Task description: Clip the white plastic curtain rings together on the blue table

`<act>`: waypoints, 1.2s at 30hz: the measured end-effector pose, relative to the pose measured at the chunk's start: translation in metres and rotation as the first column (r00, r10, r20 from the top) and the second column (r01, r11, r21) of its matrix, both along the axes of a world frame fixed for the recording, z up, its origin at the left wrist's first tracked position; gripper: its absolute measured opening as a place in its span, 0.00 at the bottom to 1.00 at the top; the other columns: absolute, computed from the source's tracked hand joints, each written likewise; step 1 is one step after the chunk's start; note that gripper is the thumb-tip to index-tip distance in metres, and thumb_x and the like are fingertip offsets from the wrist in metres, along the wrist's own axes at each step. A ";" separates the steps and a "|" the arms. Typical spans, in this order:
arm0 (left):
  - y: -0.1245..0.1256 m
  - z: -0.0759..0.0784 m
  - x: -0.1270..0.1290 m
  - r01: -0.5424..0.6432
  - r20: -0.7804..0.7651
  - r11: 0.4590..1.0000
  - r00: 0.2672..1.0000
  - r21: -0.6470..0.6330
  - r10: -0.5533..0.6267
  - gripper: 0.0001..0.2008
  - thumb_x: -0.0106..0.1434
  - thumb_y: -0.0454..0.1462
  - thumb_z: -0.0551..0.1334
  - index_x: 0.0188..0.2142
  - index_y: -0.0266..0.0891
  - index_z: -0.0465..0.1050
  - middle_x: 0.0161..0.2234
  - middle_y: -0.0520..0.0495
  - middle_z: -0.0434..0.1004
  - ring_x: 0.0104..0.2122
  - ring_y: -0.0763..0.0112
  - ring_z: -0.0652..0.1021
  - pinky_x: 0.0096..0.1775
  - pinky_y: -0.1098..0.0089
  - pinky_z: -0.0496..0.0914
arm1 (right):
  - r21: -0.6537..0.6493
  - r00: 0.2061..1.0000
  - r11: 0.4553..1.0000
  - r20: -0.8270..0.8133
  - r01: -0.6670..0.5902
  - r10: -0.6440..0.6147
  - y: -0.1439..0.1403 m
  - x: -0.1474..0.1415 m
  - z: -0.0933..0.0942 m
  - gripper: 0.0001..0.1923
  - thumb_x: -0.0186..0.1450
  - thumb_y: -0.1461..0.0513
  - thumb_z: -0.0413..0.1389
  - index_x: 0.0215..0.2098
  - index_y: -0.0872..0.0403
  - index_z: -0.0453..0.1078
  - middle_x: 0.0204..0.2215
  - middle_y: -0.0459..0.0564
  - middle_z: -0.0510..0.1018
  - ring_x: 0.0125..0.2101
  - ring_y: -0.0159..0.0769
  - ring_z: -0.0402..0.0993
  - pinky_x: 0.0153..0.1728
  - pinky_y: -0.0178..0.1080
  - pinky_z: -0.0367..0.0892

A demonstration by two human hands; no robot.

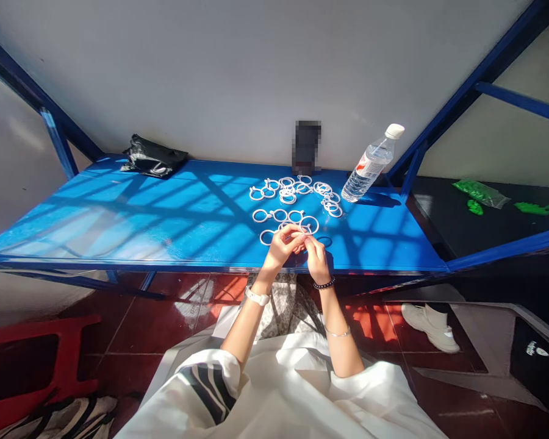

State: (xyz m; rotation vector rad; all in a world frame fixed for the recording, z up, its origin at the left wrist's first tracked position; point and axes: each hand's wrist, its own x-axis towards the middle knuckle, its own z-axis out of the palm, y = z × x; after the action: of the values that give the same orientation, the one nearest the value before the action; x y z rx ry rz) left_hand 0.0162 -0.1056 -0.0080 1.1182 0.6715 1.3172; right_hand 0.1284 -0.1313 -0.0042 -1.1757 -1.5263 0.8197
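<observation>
A white curtain ring (317,227) stands up from the fingertips of both hands, just above the front of the blue table (201,238). My left hand (282,244) pinches at its lower edge from the left. From the right, my right hand (317,257) has thumb and finger closed at the same spot, where the small eyelet is hidden. Behind and left of my hands lie loose white rings (260,215), some partly covered by my left hand. Farther back is a looser heap of similar rings (287,196), several overlapping.
A water bottle (368,164) with a white cap stands right of the heap. A dark blurred-out object (306,146) leans at the wall. At the back left lies a black plastic bag (153,158). Blue frame bars (416,164) rise at the table's ends.
</observation>
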 end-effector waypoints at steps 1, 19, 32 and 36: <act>0.000 0.000 0.000 0.002 0.005 1.000 1.000 0.001 -0.002 0.16 0.54 0.44 0.69 0.33 0.35 0.70 0.26 0.51 0.71 0.19 0.79 0.68 0.22 0.75 0.63 | -0.005 1.000 1.000 -0.003 -0.005 0.005 0.000 0.000 0.000 0.19 0.70 0.55 0.43 0.37 0.51 0.74 0.29 0.52 0.79 0.29 0.38 0.75 0.33 0.39 0.71; 0.002 -0.002 0.002 -0.039 0.025 0.999 0.999 0.008 0.039 0.17 0.54 0.47 0.69 0.32 0.37 0.69 0.26 0.52 0.71 0.17 0.82 0.66 0.20 0.75 0.63 | -0.022 1.000 0.999 -0.003 -0.023 0.023 -0.001 0.000 -0.002 0.17 0.69 0.52 0.46 0.32 0.49 0.72 0.24 0.48 0.76 0.27 0.38 0.75 0.34 0.40 0.70; 0.000 -0.001 0.002 -0.038 0.020 0.999 0.999 0.015 0.038 0.15 0.56 0.45 0.68 0.32 0.37 0.70 0.19 0.56 0.66 0.16 0.80 0.66 0.20 0.75 0.62 | 0.001 1.000 1.000 -0.021 -0.001 0.001 0.000 -0.001 -0.001 0.20 0.71 0.52 0.42 0.35 0.49 0.73 0.24 0.50 0.76 0.28 0.39 0.75 0.32 0.40 0.70; 0.000 0.000 0.001 -0.045 0.007 0.999 0.999 0.029 0.045 0.14 0.56 0.45 0.68 0.32 0.36 0.71 0.19 0.55 0.67 0.17 0.79 0.67 0.20 0.75 0.62 | 0.033 1.000 0.999 -0.017 0.006 -0.006 0.000 -0.001 -0.002 0.20 0.71 0.52 0.42 0.32 0.49 0.72 0.24 0.50 0.76 0.27 0.39 0.74 0.31 0.40 0.70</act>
State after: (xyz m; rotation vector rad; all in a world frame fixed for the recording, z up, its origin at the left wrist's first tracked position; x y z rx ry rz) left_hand 0.0174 -0.1060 -0.0082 1.1277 0.6778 1.3725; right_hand 0.1273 -0.1316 -0.0058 -1.1462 -1.5159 0.7962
